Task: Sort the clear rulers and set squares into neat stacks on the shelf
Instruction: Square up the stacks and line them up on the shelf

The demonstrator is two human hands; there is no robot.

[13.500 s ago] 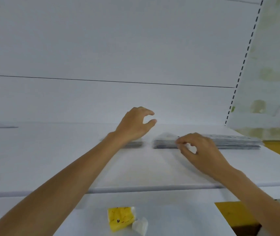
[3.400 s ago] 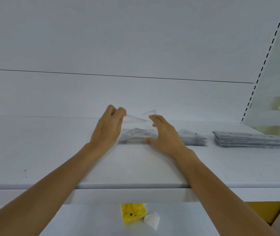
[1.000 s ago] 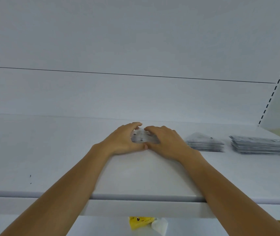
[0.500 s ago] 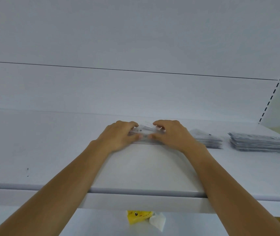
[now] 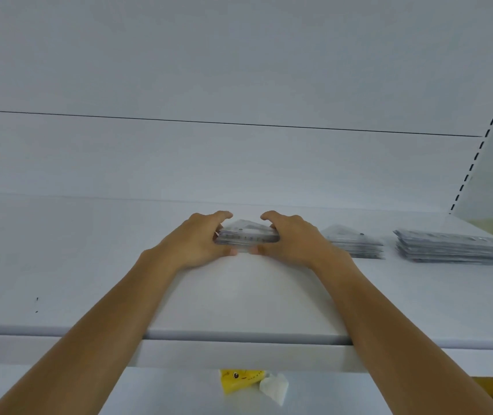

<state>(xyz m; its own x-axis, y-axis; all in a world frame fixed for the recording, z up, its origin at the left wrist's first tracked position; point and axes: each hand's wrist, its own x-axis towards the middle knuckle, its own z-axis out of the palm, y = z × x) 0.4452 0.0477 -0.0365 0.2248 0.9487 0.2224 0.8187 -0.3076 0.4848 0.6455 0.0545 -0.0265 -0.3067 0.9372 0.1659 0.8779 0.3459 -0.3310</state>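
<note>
A small stack of clear set squares (image 5: 246, 236) lies on the white shelf (image 5: 239, 298), squeezed between both hands. My left hand (image 5: 198, 239) cups its left end, fingers curled over the back and thumb at the front. My right hand (image 5: 291, 239) cups the right end the same way; the thumbs nearly meet in front. A second stack of clear set squares (image 5: 354, 242) lies just right of my right hand. A longer stack of clear rulers (image 5: 457, 245) lies at the far right.
The shelf's front edge (image 5: 239, 336) runs across below my forearms. On the lower shelf sit a yellow packet (image 5: 237, 380) and a crumpled white piece (image 5: 273, 387). A slotted upright (image 5: 484, 139) bounds the shelf at the right.
Both hands have stayed around the middle stack, shifting from flat on top of it to gripping its two ends. The other two stacks have not moved.
</note>
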